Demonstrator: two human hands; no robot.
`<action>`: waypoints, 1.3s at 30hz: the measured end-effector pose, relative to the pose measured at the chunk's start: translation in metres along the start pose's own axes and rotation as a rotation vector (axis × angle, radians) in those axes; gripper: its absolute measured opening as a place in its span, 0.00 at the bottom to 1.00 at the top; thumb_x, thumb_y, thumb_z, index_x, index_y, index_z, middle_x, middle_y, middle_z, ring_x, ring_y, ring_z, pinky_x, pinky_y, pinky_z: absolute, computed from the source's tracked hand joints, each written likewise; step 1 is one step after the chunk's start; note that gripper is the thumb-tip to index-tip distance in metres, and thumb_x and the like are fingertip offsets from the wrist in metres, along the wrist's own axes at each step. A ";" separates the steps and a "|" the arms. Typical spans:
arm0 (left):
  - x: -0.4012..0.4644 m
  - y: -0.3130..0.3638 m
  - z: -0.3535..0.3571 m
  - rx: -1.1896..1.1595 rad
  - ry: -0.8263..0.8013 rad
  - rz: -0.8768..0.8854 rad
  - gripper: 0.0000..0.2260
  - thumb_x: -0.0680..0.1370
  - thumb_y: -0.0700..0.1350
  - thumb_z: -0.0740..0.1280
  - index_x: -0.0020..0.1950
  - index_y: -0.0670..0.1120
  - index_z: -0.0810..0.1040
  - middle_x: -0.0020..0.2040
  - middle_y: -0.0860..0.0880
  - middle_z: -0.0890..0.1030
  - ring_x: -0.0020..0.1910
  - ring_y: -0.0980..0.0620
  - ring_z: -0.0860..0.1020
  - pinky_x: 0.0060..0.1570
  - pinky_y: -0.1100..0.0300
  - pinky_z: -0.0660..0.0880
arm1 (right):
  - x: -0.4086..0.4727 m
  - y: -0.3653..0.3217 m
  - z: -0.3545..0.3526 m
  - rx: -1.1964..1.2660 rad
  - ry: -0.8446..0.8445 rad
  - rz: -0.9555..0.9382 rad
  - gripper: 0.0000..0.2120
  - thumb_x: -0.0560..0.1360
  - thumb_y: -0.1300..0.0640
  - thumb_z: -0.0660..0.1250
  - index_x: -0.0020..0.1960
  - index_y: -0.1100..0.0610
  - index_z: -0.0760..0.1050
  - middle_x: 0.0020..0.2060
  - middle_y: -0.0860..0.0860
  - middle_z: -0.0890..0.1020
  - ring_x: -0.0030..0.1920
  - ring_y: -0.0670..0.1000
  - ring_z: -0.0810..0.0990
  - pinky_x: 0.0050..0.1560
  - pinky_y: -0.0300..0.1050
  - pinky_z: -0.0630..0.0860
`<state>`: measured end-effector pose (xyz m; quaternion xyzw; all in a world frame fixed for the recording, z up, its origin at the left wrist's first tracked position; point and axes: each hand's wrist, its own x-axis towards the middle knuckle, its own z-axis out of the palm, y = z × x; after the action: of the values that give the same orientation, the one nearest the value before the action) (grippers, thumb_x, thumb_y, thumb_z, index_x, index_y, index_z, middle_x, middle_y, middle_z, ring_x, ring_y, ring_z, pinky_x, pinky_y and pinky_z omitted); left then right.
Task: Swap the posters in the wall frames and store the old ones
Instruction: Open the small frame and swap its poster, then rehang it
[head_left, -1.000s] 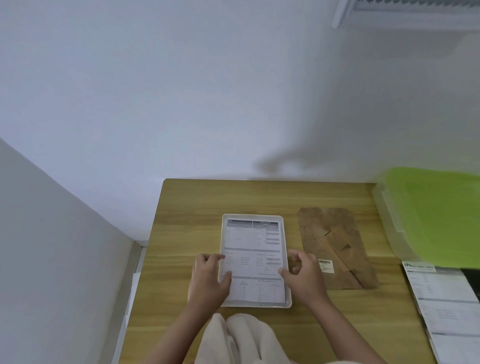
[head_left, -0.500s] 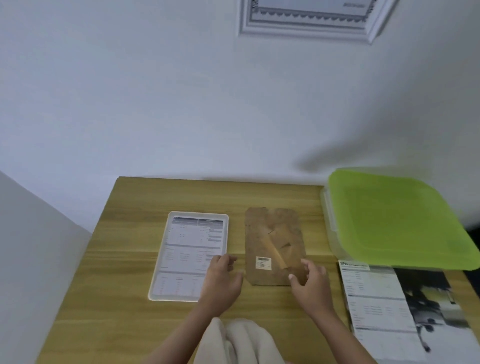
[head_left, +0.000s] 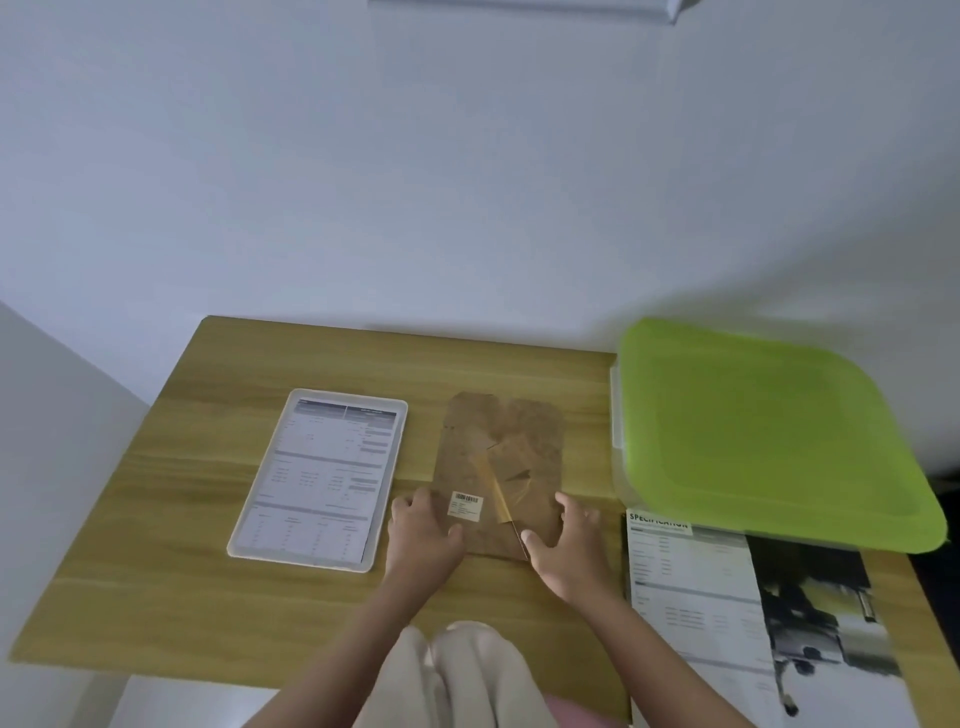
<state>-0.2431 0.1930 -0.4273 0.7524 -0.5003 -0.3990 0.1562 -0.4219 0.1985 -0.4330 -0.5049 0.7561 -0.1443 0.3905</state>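
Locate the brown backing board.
The backing board lies flat mid-table, between the white frame and the green-lidded box, both hands on its near edge.

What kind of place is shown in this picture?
Probably a plain room in an office or home: a wooden table against a bare white wall, a framed print's edge above, a green-lidded storage box beside.

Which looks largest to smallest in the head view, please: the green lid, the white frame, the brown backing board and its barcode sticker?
1. Green lid.
2. White frame and brown backing board: the frame looks slightly bigger, but they are too close to rank firmly, and both hands cover the board's near edge.
3. Barcode sticker.
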 end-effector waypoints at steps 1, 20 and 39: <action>0.001 -0.001 -0.003 -0.023 -0.003 -0.013 0.24 0.69 0.47 0.68 0.64 0.47 0.69 0.59 0.47 0.69 0.59 0.47 0.72 0.59 0.55 0.72 | 0.001 0.003 -0.002 0.023 -0.003 -0.007 0.34 0.72 0.50 0.70 0.73 0.53 0.59 0.67 0.54 0.64 0.63 0.51 0.72 0.61 0.43 0.70; -0.007 -0.079 -0.092 -0.069 0.127 0.084 0.27 0.70 0.44 0.71 0.67 0.48 0.70 0.54 0.52 0.70 0.57 0.49 0.71 0.60 0.53 0.72 | -0.045 -0.061 0.064 0.117 0.062 -0.205 0.34 0.69 0.52 0.73 0.71 0.52 0.63 0.56 0.49 0.69 0.55 0.46 0.73 0.58 0.43 0.73; 0.048 -0.158 -0.188 -0.090 0.011 0.151 0.15 0.70 0.42 0.69 0.57 0.46 0.77 0.54 0.49 0.74 0.48 0.52 0.78 0.46 0.64 0.72 | -0.056 -0.145 0.152 0.036 0.083 -0.087 0.29 0.71 0.51 0.70 0.69 0.54 0.67 0.60 0.54 0.71 0.57 0.49 0.73 0.60 0.41 0.70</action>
<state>0.0075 0.1914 -0.4300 0.7068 -0.5364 -0.4040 0.2224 -0.2052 0.2092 -0.4182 -0.5239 0.7463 -0.1954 0.3611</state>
